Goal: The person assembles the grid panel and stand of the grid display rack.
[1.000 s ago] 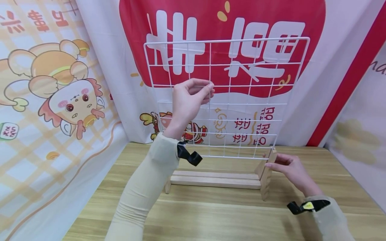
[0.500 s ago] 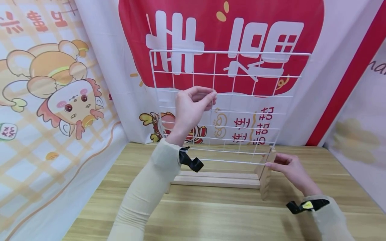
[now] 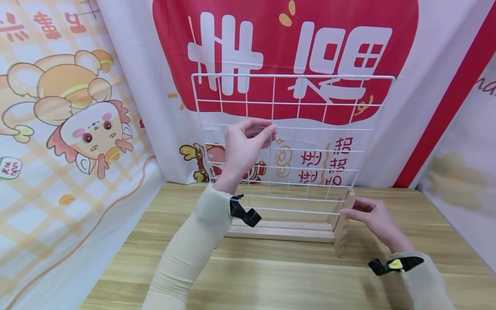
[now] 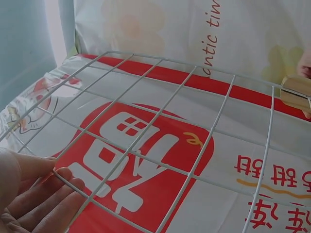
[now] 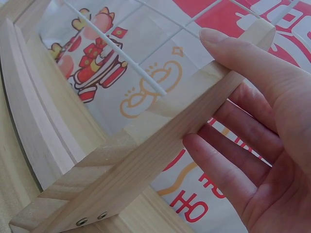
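Observation:
A white wire grid panel (image 3: pixel 294 76) stands over a pale wooden stand, its lower right corner at the top of the stand's right side piece (image 3: pixel 341 232). My left hand (image 3: pixel 246 144) pinches a wire near the grid's middle between thumb and fingers; in the left wrist view, the fingertips (image 4: pixel 73 187) curl under that wire. My right hand (image 3: pixel 370 215) holds the upper part of the right side piece, thumb on the near edge and fingers behind. In the right wrist view, this wooden piece (image 5: pixel 121 160) shows two screw heads low down. My left forearm hides the stand's left end.
Two wooden crossbars (image 3: pixel 283 234) join the stand's sides, low above the wood-grain table (image 3: pixel 248 280). A printed cloth (image 3: pixel 178 142) with a red patch hangs close behind the grid. Another cartoon-printed cloth (image 3: pixel 128 215) borders the left side.
The grid has come down, its top edge dropping well and its bottom edge slightly. My left hand has moved down with it. My right hand has stayed on the side piece.

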Demonstrator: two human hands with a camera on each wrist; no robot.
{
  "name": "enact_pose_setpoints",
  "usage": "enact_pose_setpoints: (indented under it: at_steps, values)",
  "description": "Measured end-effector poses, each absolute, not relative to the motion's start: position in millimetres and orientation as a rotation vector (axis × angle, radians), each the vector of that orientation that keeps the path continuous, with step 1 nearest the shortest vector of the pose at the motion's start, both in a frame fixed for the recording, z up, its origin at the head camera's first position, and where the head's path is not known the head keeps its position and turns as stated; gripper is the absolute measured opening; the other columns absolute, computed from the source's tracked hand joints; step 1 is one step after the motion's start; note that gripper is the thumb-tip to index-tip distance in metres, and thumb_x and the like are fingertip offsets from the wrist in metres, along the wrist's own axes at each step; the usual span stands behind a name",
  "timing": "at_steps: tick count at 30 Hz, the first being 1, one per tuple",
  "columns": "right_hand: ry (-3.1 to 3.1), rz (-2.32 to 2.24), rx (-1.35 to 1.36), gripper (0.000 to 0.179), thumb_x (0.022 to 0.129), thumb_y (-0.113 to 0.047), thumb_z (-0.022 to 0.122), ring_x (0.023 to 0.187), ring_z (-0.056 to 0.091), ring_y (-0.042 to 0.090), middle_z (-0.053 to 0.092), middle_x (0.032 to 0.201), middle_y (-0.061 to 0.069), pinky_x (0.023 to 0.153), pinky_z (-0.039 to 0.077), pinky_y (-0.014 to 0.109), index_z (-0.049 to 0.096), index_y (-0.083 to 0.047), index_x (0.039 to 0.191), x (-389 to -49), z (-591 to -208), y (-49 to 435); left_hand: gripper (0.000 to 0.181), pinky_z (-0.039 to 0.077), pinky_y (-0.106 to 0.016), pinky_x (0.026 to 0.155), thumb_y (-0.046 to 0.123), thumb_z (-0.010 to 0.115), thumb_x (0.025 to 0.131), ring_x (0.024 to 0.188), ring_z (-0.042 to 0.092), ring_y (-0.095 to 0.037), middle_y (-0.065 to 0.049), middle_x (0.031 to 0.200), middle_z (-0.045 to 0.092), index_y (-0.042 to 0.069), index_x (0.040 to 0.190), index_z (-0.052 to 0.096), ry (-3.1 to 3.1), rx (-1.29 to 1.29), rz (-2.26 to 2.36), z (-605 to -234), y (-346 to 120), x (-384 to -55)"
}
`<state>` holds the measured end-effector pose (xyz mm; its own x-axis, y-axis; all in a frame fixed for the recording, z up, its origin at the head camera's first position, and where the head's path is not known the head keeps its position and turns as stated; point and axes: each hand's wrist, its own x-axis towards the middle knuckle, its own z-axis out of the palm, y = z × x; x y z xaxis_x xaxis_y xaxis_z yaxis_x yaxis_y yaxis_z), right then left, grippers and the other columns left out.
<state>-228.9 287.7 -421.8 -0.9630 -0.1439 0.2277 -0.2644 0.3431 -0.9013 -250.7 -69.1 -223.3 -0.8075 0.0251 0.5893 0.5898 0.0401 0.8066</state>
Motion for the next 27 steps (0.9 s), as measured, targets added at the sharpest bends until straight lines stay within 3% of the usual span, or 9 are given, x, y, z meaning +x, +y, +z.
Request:
enact_pose_setpoints:
  at_steps: [10,20,27]
  values:
    - [-2.479,1.717,0.383,0.043,0.095,-0.018,0.076,0.097,0.068,0.008,0.073,0.113,0.012,0.081,0.058,0.023,0.064,0.008,0.127,-229,-421,287,0.020,0.062,-0.031,0.078,0.017,0.078,0.092,0.086,0.075,-0.018,-0.003,0.094,0.077,0.006,0.109,0.077,-1.925,-0.576,-1.840,-232,-71,-251]
    - [-2.488,1.696,0.370,0.040,0.095,-0.017,0.075,0.095,0.068,0.007,0.074,0.107,0.000,0.080,0.058,0.022,0.065,0.007,0.126,-229,-422,290,0.019,0.062,-0.032,0.077,0.016,0.079,0.091,0.085,0.075,-0.020,-0.004,0.093,0.077,0.005,0.107,0.077,-1.915,-0.579,-1.874,-238,-69,-251]
    - [-2.547,1.655,0.297,0.044,0.095,-0.024,0.076,0.097,0.066,0.008,0.073,0.109,0.002,0.081,0.056,0.022,0.066,0.005,0.126,-227,-417,289,0.018,0.063,-0.031,0.075,0.015,0.080,0.091,0.084,0.075,-0.019,-0.004,0.092,0.076,0.005,0.105,0.078,-1.924,-0.584,-1.849,-243,-68,-250]
